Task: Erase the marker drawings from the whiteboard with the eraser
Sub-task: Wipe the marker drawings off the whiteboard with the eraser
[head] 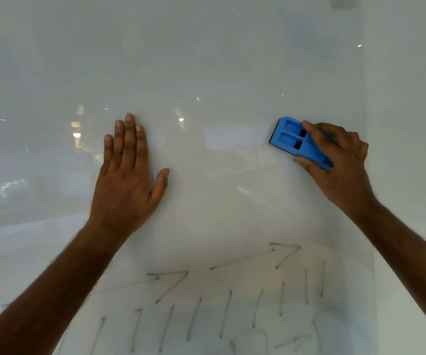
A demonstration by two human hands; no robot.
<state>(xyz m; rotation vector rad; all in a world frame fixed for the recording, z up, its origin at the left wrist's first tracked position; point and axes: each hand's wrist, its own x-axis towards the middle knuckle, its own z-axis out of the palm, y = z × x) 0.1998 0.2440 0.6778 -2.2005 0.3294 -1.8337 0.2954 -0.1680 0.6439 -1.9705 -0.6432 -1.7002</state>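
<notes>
While the left hand [127,172] is laid flat on the whiteboard [219,73], fingers pressed together, the blue eraser [297,140] is pinched by the right hand [334,155] above the marker drawings [219,298].

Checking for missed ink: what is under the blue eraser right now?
The eraser, gripped by the right hand, lies on bare whiteboard. Ink directly beneath it is hidden.
</notes>
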